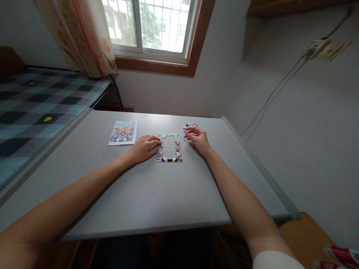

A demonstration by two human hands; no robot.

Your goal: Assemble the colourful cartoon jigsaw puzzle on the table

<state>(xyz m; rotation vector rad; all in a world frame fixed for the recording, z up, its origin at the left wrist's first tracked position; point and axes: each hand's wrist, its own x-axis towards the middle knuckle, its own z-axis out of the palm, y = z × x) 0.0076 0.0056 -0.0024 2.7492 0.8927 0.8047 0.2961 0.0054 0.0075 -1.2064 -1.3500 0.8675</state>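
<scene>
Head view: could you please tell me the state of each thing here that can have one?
Puzzle border: set out as a rectangular ring, middle unfilled.
Loose pieces: piled beyond the right hand's fingers.
Left hand: resting at the border's left edge.
Right hand: fingers curled; a held piece cannot be told.
Picture sheet: lying flat, printed side up.
Curtain: gathered left of the window.

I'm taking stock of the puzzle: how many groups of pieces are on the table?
2: the joined border, touched by the left hand, and the loose pile beside the right hand. Hands may hide more pieces.
</scene>
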